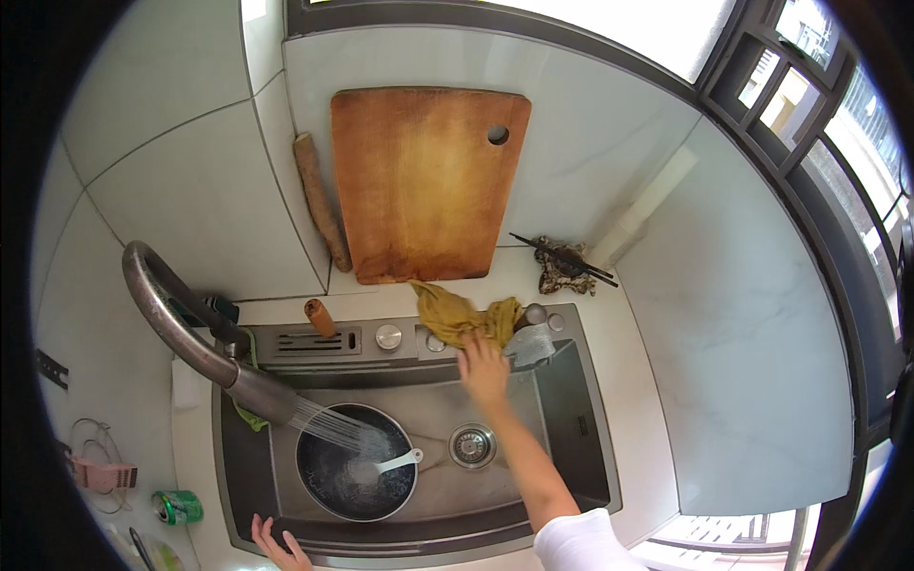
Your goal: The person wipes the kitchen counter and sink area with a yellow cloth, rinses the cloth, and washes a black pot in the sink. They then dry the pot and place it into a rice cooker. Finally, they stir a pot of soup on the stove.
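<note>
Right hand point(484, 369) touched mustard cloth point(446, 312); left hand point(278, 546) held nothing

The cloth lay rumpled across the back rim of the sink point(519, 404), under the right hand's fingers; whether they gripped it, I could not tell. The left hand was loose near the front edge, fingers parted. Water sprayed from the faucet point(186, 328) into a dark round pan point(333, 476) left of the drain point(472, 445), where a white utensil point(398, 462) rested. Behind the cloth, a wooden cutting board point(428, 181) leaned against the wall.
</note>
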`<action>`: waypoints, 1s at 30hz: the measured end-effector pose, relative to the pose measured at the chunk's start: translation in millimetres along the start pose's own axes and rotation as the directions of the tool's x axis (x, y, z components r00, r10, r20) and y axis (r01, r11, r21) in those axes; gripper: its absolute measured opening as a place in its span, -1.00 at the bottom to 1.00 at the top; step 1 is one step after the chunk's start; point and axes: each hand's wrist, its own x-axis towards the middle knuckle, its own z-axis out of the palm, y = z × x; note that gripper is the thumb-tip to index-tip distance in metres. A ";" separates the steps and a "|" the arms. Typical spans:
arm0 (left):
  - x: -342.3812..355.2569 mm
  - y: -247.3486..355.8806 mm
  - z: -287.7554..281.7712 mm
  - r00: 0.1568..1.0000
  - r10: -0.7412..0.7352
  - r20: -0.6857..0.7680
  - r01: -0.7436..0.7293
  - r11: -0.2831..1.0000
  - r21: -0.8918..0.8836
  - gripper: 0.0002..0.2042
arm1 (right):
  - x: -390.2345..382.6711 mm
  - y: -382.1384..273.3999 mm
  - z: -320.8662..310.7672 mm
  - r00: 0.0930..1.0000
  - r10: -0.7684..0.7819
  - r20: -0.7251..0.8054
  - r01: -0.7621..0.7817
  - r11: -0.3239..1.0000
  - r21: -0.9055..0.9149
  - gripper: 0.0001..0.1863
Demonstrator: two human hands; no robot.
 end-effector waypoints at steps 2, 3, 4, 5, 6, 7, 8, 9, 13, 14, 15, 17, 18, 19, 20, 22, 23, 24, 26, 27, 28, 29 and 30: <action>-0.3 -0.7 -0.5 1.000 -0.020 0.001 0.020 1.000 -0.021 -0.68 | -0.9 -16.2 -1.3 0.975 0.184 -0.125 -0.178 0.982 0.059 -0.62; -0.9 -1.1 -1.2 1.000 -0.024 -0.002 0.024 0.999 -0.024 -0.67 | 0.9 -23.8 -0.3 0.997 0.061 -0.053 -0.058 0.997 0.054 -0.64; -0.9 -1.6 -1.0 1.000 -0.023 -0.007 0.023 0.999 -0.032 -0.67 | 5.0 -32.7 4.4 1.000 -0.023 0.005 0.023 0.997 0.073 -0.66; -0.8 -1.9 -0.9 1.000 -0.018 -0.011 0.018 0.999 -0.039 -0.67 | 7.5 -37.2 7.5 0.988 -0.130 0.084 0.120 0.986 0.119 -0.67; -1.0 -2.6 -1.2 1.000 -0.019 -0.007 0.018 0.999 -0.037 -0.67 | 8.9 -39.2 11.6 0.988 -0.138 -0.066 0.148 0.971 0.188 -0.74; -1.1 -3.1 -0.6 1.000 -0.023 -0.007 0.022 0.999 -0.038 -0.68 | 7.2 -38.0 14.6 0.988 -0.138 -0.077 0.151 0.967 0.205 -0.75; -1.2 -3.8 -0.5 1.000 -0.024 -0.007 0.024 0.999 -0.038 -0.69 | 3.2 -33.6 17.0 0.983 -0.174 -0.058 0.183 0.958 0.223 -0.76; -0.9 -4.8 0.3 0.998 -0.045 0.038 0.047 0.997 -0.058 -0.70 | -3.4 -26.8 18.2 0.981 -0.181 -0.063 0.191 0.947 0.257 -0.76; -2.9 -9.5 1.0 0.991 -0.106 0.083 0.116 0.985 -0.129 -0.73 | -41.6 -7.7 9.7 0.883 -0.470 -0.005 0.405 0.755 0.516 -0.78; -4.3 -10.7 -0.5 0.989 -0.124 0.080 0.134 0.980 -0.148 -0.73 | -47.2 -12.2 4.8 0.951 -0.305 0.045 0.214 0.759 0.615 -0.81; -4.4 -11.5 -0.4 0.987 -0.138 0.080 0.151 0.973 -0.177 -0.73 | -48.9 -20.5 -1.1 0.981 -0.171 0.095 0.055 0.706 0.706 -0.83; -4.3 -13.3 -0.2 0.989 -0.139 0.058 0.148 0.965 -0.218 -0.73 | -39.1 -49.4 -14.2 0.991 -0.033 0.129 -0.083 0.599 0.797 -0.85; -3.8 -14.6 -0.3 0.990 -0.130 0.049 0.138 0.964 -0.229 -0.73 | -29.0 -67.9 -23.9 0.986 0.023 0.166 -0.152 0.536 0.831 -0.85; -3.8 -14.8 -0.7 0.987 -0.152 0.054 0.161 0.950 -0.267 -0.73 | -15.3 -86.5 -34.8 0.984 -0.010 0.178 -0.146 0.524 0.839 -0.83; -3.4 -15.9 -0.9 0.989 -0.142 0.047 0.149 0.948 -0.280 -0.72 | -0.3 -107.1 -45.0 0.982 -0.129 0.138 -0.046 0.548 0.835 -0.82; -3.5 -17.7 -2.1 0.989 -0.141 0.041 0.147 0.942 -0.303 -0.72 | 29.7 -145.9 -62.8 0.958 -0.281 0.049 0.122 0.559 0.820 -0.80; -4.1 -18.7 -3.1 0.989 -0.145 0.038 0.150 0.939 -0.311 -0.72 | 44.5 -166.1 -65.8 0.935 -0.354 0.012 0.202 0.560 0.804 -0.78; -4.7 -19.6 -3.6 0.988 -0.146 0.041 0.151 0.935 -0.322 -0.72 | 60.4 -187.7 -62.5 0.912 -0.409 0.022 0.224 0.543 0.810 -0.78; -6.3 -21.8 -4.8 0.986 -0.160 0.054 0.169 0.921 -0.350 -0.71 | 90.8 -229.3 -37.9 0.841 -0.538 0.054 0.289 0.531 0.796 -0.74; -6.1 -23.5 -5.3 0.985 -0.160 0.059 0.171 0.915 -0.364 -0.71 | 105.3 -251.0 -16.5 0.790 -0.609 0.073 0.337 0.530 0.778 -0.70; -6.6 -24.7 -5.9 0.984 -0.167 0.062 0.178 0.910 -0.375 -0.71 | 115.2 -268.5 6.5 0.747 -0.659 0.090 0.340 0.495 0.799 -0.66; -6.8 -26.3 -6.6 0.987 -0.147 0.067 0.162 0.903 -0.398 -0.73 | 122.9 -283.5 30.7 0.723 -0.669 0.169 0.268 0.498 0.825 -0.61; -6.9 -27.4 -7.0 0.986 -0.153 0.069 0.168 0.904 -0.392 -0.75 | 123.3 -294.3 53.7 0.649 -0.740 0.176 0.384 0.518 0.764 -0.57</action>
